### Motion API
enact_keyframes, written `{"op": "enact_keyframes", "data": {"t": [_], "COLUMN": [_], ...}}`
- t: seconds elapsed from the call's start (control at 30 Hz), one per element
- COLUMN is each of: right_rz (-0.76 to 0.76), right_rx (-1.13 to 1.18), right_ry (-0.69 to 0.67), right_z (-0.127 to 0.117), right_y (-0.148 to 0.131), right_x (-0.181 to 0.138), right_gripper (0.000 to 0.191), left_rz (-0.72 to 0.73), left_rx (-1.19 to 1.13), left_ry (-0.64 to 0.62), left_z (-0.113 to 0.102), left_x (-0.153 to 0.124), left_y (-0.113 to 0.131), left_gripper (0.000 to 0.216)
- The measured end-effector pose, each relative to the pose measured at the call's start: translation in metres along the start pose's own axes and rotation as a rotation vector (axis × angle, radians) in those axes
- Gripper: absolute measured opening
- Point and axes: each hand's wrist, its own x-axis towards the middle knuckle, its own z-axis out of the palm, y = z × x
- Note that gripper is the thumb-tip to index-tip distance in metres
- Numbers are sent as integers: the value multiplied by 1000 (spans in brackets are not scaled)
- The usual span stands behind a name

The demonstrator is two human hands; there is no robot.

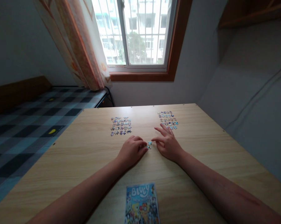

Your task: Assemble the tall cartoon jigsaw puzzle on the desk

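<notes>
Wooden table [224, 149] under the window [140, 31]: left hand [131, 150] curled at a piece [149, 144], grip unclear; right hand [168, 143] spread wide beside it; bed [26, 124] left.

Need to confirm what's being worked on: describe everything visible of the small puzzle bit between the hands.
The puzzle bit is tiny, flat and light blue with paler spots; whether it is one piece or several joined is too small to tell. It lies flat on the wooden table, about mid-table. Curled fingertips of the left hand meet its left side; thumb and forefinger of the right hand reach its right side.
</notes>
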Motion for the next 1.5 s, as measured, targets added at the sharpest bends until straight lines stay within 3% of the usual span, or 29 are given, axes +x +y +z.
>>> {"op": "enact_keyframes", "data": {"t": [0.33, 0.8, 1.17, 1.4, 1.5], "right_rz": [-41, -60, -90, -94, -70], "right_rx": [-52, -60, -7, 24, 73], "right_ry": [-104, -110, -94, -64, 28], "right_z": [-1, -2, -1, 0, 1], "right_y": [-2, -5, -4, -4, -2], "right_x": [1, 3, 3, 3, 3], "right_gripper": [42, 40, 28, 26, 29], "left_rz": [-26, -6, 106, 67, 64], "left_rx": [43, 91, 238, 180, 113], "left_ry": [10, 20, 11, 44, 69], "left_z": [5, 7, 2, 6, 6], "left_x": [5, 6, 5, 7, 7], "left_y": [5, 5, 13, 10, 8], "left_gripper": [10, 13, 20, 14, 14]}}
